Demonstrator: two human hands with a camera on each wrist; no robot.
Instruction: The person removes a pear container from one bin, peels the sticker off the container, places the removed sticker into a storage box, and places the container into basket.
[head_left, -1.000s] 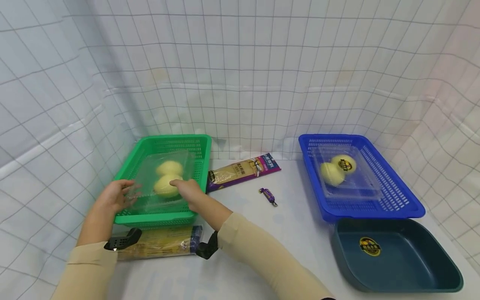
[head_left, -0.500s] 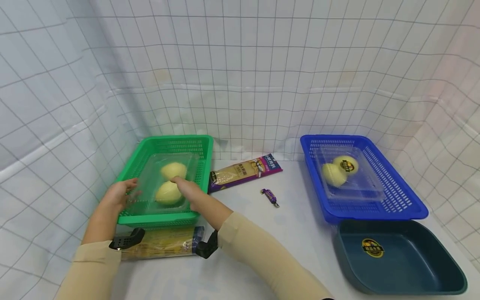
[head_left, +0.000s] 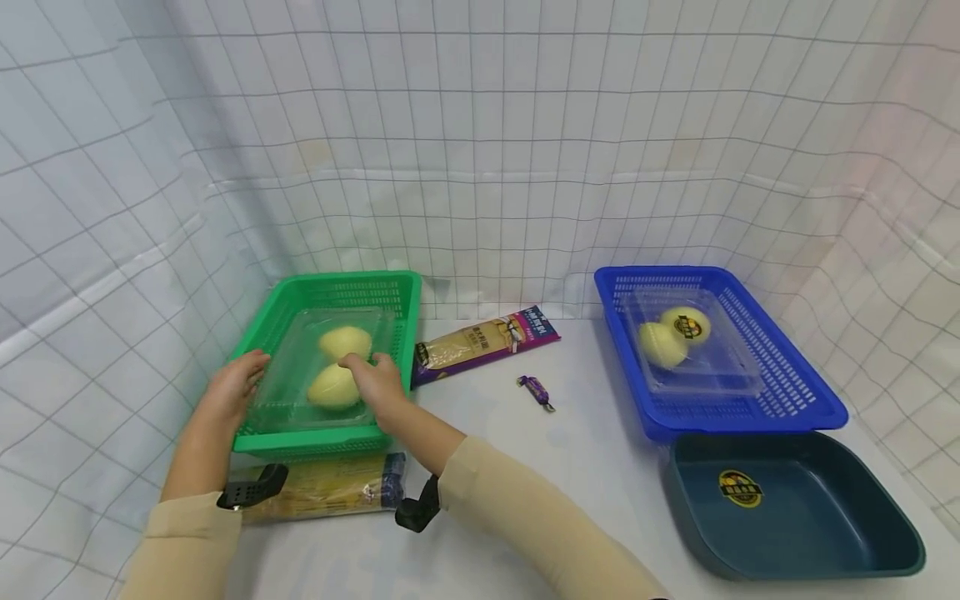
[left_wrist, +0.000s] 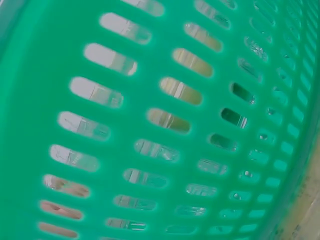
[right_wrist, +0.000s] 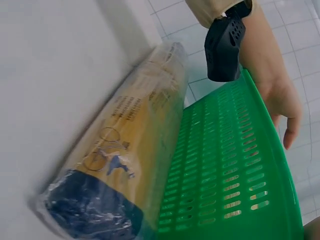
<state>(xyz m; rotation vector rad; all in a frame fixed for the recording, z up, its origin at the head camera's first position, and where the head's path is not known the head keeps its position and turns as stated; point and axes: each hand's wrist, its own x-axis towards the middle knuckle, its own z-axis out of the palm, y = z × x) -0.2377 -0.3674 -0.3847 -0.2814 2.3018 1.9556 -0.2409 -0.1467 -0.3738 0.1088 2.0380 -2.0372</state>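
A clear plastic box (head_left: 288, 396) with two pale yellow oval pieces (head_left: 334, 387) lies in the green basket (head_left: 322, 437). My left hand (head_left: 228, 392) hovers at the basket's left rim, fingers loosely extended, a little apart from the box. At the box's right side is my right hand (head_left: 378, 390), thumb toward the near yellow piece and fingers partly hidden; whether it touches the box is unclear. The left wrist view shows mostly the slotted basket wall (left_wrist: 165, 150). In the right wrist view, my left hand (right_wrist: 284, 102) hangs over the basket rim.
In front of the basket lies a pasta packet (head_left: 322, 487); a purple-ended pasta packet (head_left: 480, 342) lies right of it. A wrapped candy (head_left: 536, 392) is mid-table. Rightward stand a blue basket (head_left: 795, 383) holding a similar box (head_left: 720, 367), and a dark teal tub (head_left: 810, 517).
The clear box has settled flatter in the green basket. My left fingers have drawn back from its left side, while my right hand has stayed near its right edge.
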